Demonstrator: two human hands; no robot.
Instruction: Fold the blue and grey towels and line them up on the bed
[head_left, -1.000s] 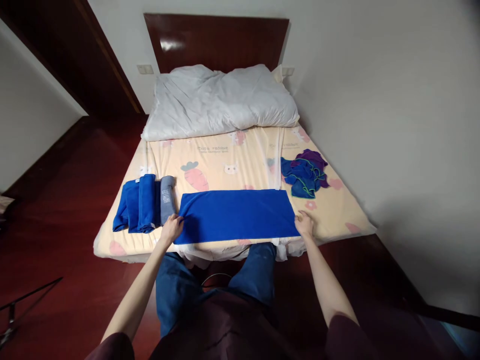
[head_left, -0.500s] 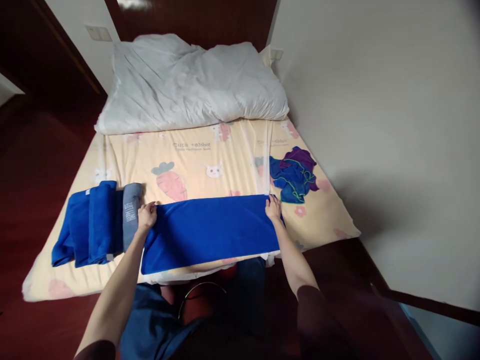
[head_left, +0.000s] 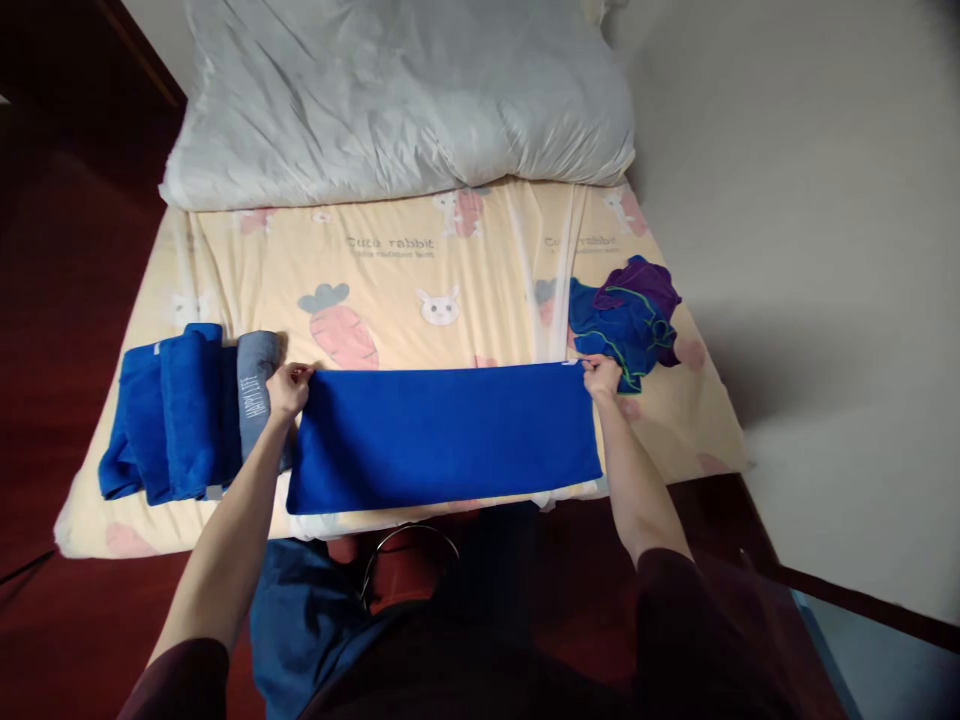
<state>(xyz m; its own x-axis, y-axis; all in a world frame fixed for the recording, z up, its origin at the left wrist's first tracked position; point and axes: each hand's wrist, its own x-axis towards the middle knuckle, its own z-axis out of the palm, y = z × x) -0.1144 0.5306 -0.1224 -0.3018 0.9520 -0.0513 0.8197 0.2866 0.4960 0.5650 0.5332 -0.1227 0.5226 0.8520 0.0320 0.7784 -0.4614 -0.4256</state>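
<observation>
A blue towel (head_left: pixel 450 435) lies spread as a long rectangle along the near edge of the bed. My left hand (head_left: pixel 289 390) pinches its far left corner, and my right hand (head_left: pixel 602 376) pinches the far right corner, where a small white tag shows. Just left of my left hand is a rolled grey towel (head_left: pixel 256 385) with white lettering. Folded blue towels (head_left: pixel 169 415) sit beside it, further left. Past my right hand lies a crumpled heap of blue cloth (head_left: pixel 626 325) with green edging, with a purple cloth (head_left: pixel 646 284) bunched on it.
A thick white quilt (head_left: pixel 397 110) is heaped across the far end of the bed. The yellow bed sheet (head_left: pixel 405 320) carries rabbit and carrot prints. On the right the bed stands near a pale wall (head_left: pixel 810 250). Dark red floor (head_left: pixel 45 330) shows on the left.
My right hand has moved right and the blue towel is now pulled straighter, its far edge nearly level. My left hand keeps its corner. The view has tilted down and come closer.
</observation>
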